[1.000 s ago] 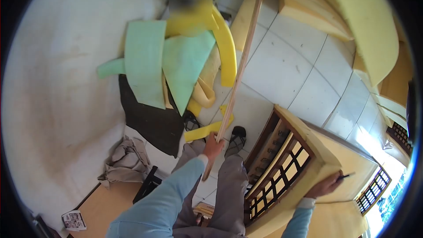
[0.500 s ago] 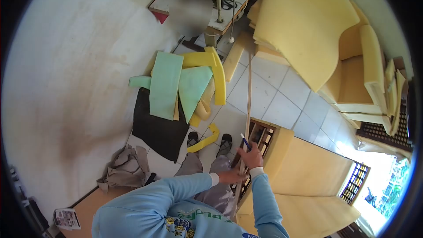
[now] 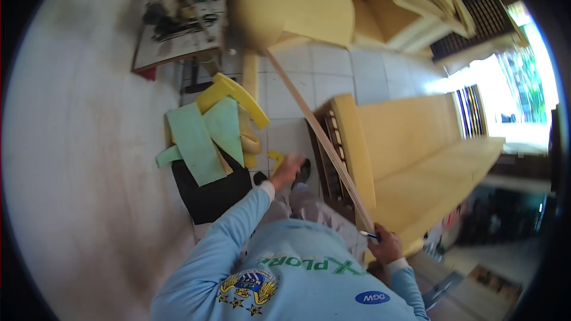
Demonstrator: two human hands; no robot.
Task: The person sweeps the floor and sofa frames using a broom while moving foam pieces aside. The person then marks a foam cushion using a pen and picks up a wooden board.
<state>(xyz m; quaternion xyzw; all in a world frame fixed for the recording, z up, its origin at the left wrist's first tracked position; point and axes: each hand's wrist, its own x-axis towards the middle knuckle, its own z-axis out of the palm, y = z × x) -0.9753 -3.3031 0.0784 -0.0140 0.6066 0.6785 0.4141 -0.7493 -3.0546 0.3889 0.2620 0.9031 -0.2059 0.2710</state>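
My right hand [image 3: 388, 246] is closed around the near end of a bundle of long thin wooden strips [image 3: 315, 128], with a blue-and-white pen [image 3: 370, 235] also in its fingers. The strips slant away past the sofa's arm to the tiled floor at the far end. My left hand [image 3: 288, 171] is off the strips, in front of my legs and above my shoes. Motion smears its fingers, and nothing can be made out in it.
A foam-covered sofa frame [image 3: 410, 119] stands at right. Green foam pieces [image 3: 193, 142], yellow foam [image 3: 244, 98] and a black sheet [image 3: 208, 193] lie on the floor at left. Beyond are a sewing table [image 3: 172, 47] and a foam-covered armchair [image 3: 386, 12].
My view and body have turned to the right. My left hand has come off the strips and moved forward and left. My right hand, still with strips and pen, is now farther right.
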